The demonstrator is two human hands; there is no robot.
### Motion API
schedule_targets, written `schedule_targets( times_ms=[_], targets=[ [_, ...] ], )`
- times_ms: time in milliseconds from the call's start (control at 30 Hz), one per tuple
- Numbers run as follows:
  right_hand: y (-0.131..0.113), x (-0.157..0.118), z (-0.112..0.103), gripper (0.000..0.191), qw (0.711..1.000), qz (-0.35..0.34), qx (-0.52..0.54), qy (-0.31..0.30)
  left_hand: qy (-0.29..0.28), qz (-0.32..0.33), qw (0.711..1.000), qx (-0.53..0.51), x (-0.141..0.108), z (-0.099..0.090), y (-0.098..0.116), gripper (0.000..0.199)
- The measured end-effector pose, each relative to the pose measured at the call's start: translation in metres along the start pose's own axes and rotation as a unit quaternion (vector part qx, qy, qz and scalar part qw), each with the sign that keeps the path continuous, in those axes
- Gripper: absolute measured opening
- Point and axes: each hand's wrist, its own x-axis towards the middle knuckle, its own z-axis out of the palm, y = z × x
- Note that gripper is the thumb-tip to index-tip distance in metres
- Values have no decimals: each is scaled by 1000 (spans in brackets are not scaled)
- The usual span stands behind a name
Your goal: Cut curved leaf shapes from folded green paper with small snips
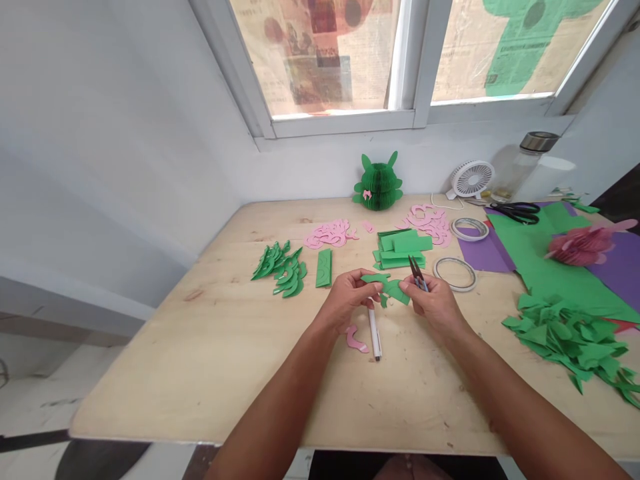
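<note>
While cut green paper point(399, 292) is pinched over the wooden counter point(200, 367) by the left hand point(353, 291) and right hand point(436, 303), fingers point(371, 289) closed, it could be ripped if poked by the right hand's dark-bladed scissors point(416, 269).

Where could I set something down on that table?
The widest bare patch is the table's left side, left of the green cutouts and left forearm. A smaller one lies between the right forearm and green scraps. The back right is crowded with tape rolls, paper, scissors.

Bare forearms point(295, 380) and hands point(350, 293) are showing, while a dull brownish garment point(411, 469) is peeking in below.
</note>
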Motion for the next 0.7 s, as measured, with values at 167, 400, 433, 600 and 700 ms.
schedule_targets(
  times_ms=[167,400,433,600,700],
  targets=[
    [1,2,-1,33,1000,-8,-21,-9,9,0,1000,-6,0,0,2,26],
    [-2,1,1,32,1000,-1,-15,-6,-4,-14,1000,11,0,0,1,25],
    [-3,1,0,32,1000,0,-16,-5,-11,-19,1000,16,0,-1,1,25],
    [-2,1,-2,31,999,3,-43,-33,-36,-32,998,51,0,-3,3,25],
    [0,1,-3,29,996,1,-62,-58,-42,-29,995,80,0,-4,2,24]
  ],
)
